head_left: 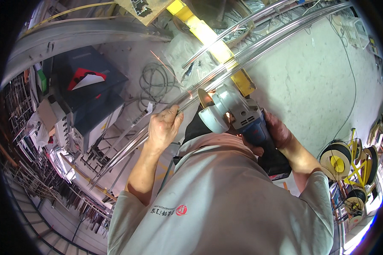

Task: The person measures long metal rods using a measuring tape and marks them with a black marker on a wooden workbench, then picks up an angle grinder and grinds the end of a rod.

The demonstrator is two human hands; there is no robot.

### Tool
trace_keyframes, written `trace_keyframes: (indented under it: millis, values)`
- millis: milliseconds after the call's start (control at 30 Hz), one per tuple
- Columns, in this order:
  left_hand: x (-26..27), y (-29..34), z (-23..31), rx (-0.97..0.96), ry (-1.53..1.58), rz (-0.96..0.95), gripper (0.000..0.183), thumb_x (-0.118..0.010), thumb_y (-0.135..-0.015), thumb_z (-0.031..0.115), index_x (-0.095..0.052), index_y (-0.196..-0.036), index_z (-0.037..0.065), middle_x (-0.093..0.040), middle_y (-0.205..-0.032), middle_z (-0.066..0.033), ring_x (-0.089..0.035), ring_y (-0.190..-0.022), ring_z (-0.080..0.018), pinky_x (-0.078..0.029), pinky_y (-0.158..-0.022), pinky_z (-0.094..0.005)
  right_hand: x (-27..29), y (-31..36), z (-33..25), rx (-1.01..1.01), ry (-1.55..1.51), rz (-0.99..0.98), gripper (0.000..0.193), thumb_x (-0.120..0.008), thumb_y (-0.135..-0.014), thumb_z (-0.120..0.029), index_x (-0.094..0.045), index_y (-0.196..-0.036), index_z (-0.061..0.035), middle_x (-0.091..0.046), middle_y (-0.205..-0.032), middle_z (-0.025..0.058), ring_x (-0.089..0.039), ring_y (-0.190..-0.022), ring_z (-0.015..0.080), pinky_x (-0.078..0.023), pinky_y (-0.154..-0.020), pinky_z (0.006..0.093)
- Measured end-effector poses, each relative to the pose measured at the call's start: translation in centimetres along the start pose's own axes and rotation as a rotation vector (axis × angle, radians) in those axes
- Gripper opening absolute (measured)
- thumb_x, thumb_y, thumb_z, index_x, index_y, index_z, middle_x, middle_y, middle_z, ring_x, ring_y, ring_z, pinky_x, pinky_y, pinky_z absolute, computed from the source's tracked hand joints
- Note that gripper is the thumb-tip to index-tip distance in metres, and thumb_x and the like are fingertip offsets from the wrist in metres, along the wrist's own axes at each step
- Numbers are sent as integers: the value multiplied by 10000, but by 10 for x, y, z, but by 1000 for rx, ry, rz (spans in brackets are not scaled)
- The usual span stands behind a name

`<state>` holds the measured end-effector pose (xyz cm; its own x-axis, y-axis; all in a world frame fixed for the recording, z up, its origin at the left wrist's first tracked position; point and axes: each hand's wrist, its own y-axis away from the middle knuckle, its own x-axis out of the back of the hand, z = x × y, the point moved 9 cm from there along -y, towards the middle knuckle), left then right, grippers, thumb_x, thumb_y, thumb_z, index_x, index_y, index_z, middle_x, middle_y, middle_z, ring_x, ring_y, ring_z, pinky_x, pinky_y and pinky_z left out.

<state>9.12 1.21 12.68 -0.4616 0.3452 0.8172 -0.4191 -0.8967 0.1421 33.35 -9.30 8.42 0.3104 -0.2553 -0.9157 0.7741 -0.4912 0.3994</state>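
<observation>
My right hand (277,129) is wrapped round the body of an angle grinder (252,122), blue and black with a silver-grey head and guard. Its thin disc (205,98) meets long shiny metal tubes (281,30), and orange sparks fly off toward the upper left. Left of the disc, my left hand (165,127) is closed on the tubes. They run slantwise from lower left to upper right across a yellow beam (209,37). How deep the disc sits in the metal cannot be made out.
A dark blue cabinet (86,63) with a red and white sheet on top stands at left. Coiled hose (155,80) lies on the floor beyond my left hand. Wire spools (337,161) on a yellow stand are at right. Metal scraps (238,36) lie beyond the tubes.
</observation>
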Motion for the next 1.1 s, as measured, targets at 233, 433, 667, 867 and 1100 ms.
trace_keyframes:
  millis: [233, 433, 667, 867, 1100]
  values:
    - [5, 6, 8, -33, -27, -12, 223, -756, -838, 110, -675, -1023, 14, -653, -723, -180, -660, -630, -366, -531, -545, -425, 2, 3, -1, 63, 141, 135, 788, -556, -900, -710, -569, -1241, 1, -659, -831, 166, -591, -561, 224, -470, -470, 333]
    - [7, 14, 10, -47, 52, 32, 204, -749, -840, 97, -659, -1003, 15, -644, -710, -168, -651, -617, -359, -520, -537, -432, -13, 5, 5, -47, 47, -65, 718, -517, -949, -669, -599, -1227, -13, -685, -942, 137, -652, -739, 212, -540, -652, 321]
    - [18, 18, 21, -56, 18, 54, 148, -731, -843, 92, -667, -955, 19, -632, -699, -173, -644, -604, -344, -505, -532, -418, -8, 5, 5, 6, 204, 97, 803, -511, -901, -738, -579, -1222, -4, -635, -764, 169, -584, -542, 220, -473, -475, 333]
    - [10, 6, -40, 224, 49, -68, 203, -707, -840, 187, -705, -916, -1, -642, -731, -226, -648, -662, -396, -520, -609, -442, 9, 17, 7, 109, 310, 198, 832, -498, -877, -779, -576, -1205, -18, -599, -689, 213, -525, -432, 230, -433, -395, 333]
    - [-33, -20, -91, 463, 96, -440, 306, -729, -820, 221, -740, -1048, 17, -665, -827, -273, -680, -808, -388, -512, -773, -437, -6, 38, 7, 94, -74, 441, 734, -408, -932, -667, -583, -1112, 23, -595, -686, 244, -477, -357, 282, -399, -329, 360]
